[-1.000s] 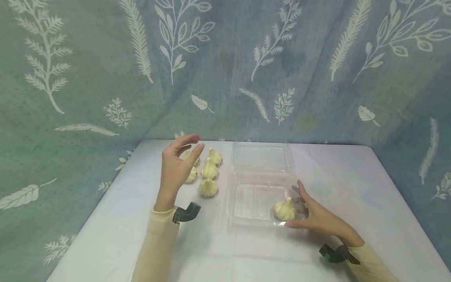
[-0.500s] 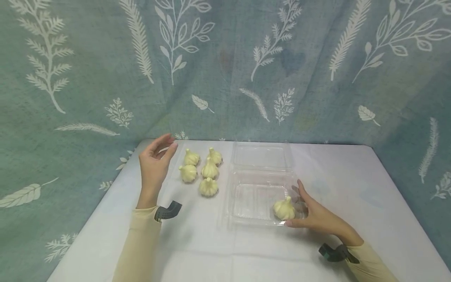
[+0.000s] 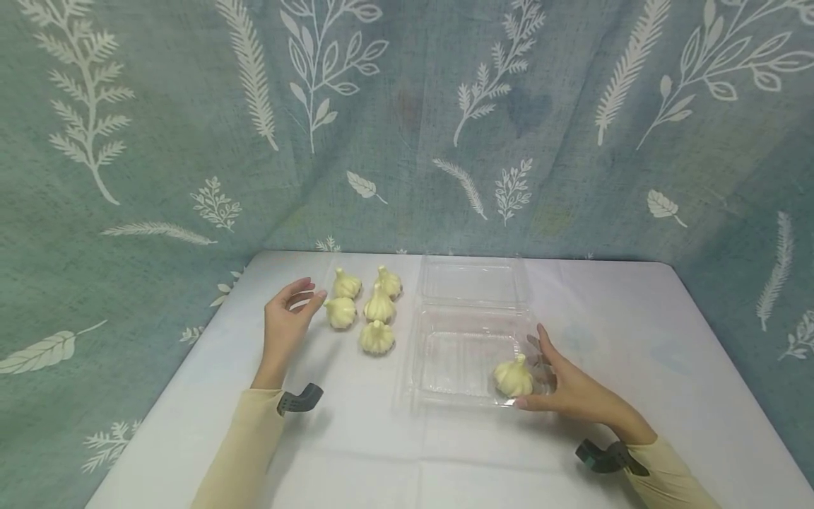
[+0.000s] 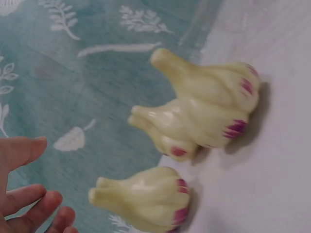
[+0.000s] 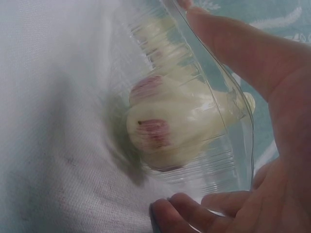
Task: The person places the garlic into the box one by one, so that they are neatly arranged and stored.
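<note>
My left hand point(image 3: 290, 318) hovers just left of several garlic bulbs, its fingers loosely bent and nothing between them. The nearest garlic bulb point(image 3: 340, 312) is close to its thumb tip. In the left wrist view the fingers stand apart from the pale garlic bulbs point(image 4: 146, 199), which have purple marks near their bases. With thumb and fingers, my right hand point(image 3: 569, 385) holds the right front corner of a clear plastic clamshell box point(image 3: 454, 364). One garlic bulb point(image 3: 513, 377) sits inside that corner; through the clear wall it shows in the right wrist view.
The clamshell's lid point(image 3: 472, 283) lies folded back behind its base. A white cloth point(image 3: 381, 431) covers the table. Behind and at both sides hangs a green-blue curtain point(image 3: 407, 141) with white leaf prints.
My left hand has moved left away from the bulbs, uncovering two of them, then lowered and come slightly back right beside them. The right hand and the box stay put.
</note>
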Available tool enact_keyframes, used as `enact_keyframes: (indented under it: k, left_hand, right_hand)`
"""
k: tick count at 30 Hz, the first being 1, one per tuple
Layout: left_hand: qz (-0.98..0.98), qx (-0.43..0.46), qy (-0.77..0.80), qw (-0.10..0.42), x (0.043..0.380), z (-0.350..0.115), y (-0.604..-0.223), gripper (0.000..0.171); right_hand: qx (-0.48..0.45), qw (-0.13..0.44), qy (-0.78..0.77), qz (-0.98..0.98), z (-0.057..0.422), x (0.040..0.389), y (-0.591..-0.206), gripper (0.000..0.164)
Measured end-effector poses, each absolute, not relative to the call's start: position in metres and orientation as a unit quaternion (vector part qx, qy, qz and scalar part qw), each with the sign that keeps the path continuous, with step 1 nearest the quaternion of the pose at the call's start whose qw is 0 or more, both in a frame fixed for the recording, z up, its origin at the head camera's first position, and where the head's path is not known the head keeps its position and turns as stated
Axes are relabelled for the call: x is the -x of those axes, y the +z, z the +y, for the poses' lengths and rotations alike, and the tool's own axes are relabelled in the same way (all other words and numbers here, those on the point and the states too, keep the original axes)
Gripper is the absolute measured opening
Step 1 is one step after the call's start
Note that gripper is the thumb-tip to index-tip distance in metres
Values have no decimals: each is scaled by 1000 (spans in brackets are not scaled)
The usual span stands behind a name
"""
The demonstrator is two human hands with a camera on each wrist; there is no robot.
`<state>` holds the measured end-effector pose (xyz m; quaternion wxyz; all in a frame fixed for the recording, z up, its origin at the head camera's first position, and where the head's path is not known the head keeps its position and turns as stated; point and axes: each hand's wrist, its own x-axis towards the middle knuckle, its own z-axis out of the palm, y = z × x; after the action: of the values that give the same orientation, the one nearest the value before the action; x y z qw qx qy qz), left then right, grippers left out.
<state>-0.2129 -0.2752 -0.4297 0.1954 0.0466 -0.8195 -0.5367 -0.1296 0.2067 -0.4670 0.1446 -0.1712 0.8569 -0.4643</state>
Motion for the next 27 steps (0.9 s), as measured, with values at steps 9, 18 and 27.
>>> enact_keyframes:
  k: [9,18,27]
  left_hand:
    - [-852,-76,-505,120,217,-276,-454,67]
    - [-862,-100,-493,57,219,-282,-466,75]
    - [-868,-105,-484,35,222,-282,-472,78]
  right_hand:
    - [170,145,-460,859,208,129,-466,138]
    - [170,145,-467,855,206,129,-465,138]
    - [174,137,-467,856,206,130,-467,138]
